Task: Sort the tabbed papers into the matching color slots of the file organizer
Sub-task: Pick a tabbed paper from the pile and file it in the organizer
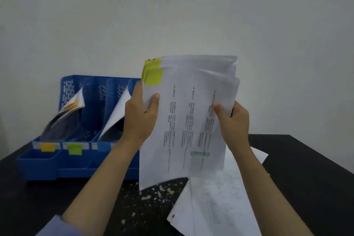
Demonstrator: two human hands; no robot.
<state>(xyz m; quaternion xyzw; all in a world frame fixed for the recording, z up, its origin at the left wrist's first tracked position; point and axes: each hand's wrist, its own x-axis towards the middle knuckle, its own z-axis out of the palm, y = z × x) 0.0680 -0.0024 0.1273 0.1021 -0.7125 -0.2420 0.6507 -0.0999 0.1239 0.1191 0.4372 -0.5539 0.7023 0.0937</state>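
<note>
Four slots or so in the blue file organizer [99, 120], parked at the far left corner of the dark surface [306, 168], right against the wall [172, 15]. Leftmost slot stuffed with a curled bundle of papers [70, 109] showing orange at the edge, leaning left. Next slot over looking bare from this angle. Third slot holding a white sheet [118, 113], tilted. Orange label [47, 147] and green label [75, 148] stuck on the front rail under the first two slots; further labels partly hidden behind the forearm, colour can't tell.

Moving right: left hand [140, 113] raised above the surface, grip pinching the left edge of a held stack of papers [189, 120], thumb on the front sheet, fingers behind. Yellow-green tabs [153, 75] sticking up at the stack's top left corner, at least two layered. Printed text running sideways down the front sheet, plus a green stamp [200, 154] near the bottom, seen mirrored. Right hand [232, 120] clamped on the stack's right edge, thumb in front, same pinch.

Below and right: loose pile of white sheets [216, 207] lying flat near the front edge of the surface, fanned out unevenly. Pale flecks [153, 193] scattered over the surface, just left of that pile.
</note>
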